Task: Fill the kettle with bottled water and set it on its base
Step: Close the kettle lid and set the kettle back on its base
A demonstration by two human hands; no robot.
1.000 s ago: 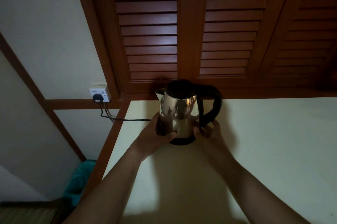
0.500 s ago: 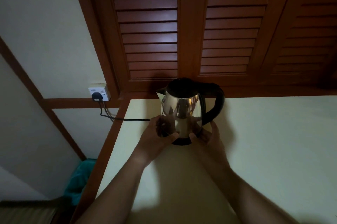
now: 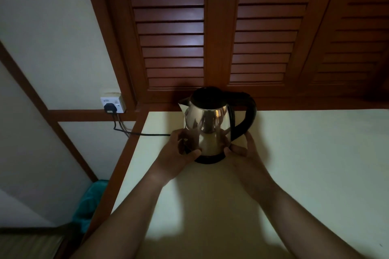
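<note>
A shiny steel kettle [image 3: 208, 128] with a black lid and black handle stands upright on its black base [image 3: 207, 158] at the back of the pale countertop [image 3: 294, 164]. My left hand [image 3: 179, 153] wraps around the lower left of the kettle's body, thumb on the front. My right hand [image 3: 244, 151] holds its lower right side, just below the handle. No water bottle is in view.
A black cord [image 3: 143, 133] runs from the base to a plug in the white wall socket [image 3: 112, 103] at the left. Dark wooden louvred doors [image 3: 221, 33] rise right behind the kettle. A teal bin [image 3: 90, 204] sits on the floor past the counter's left edge.
Both hands stay on the kettle's lower sides; the right hand has closed in nearer the body. The kettle has not visibly shifted.
</note>
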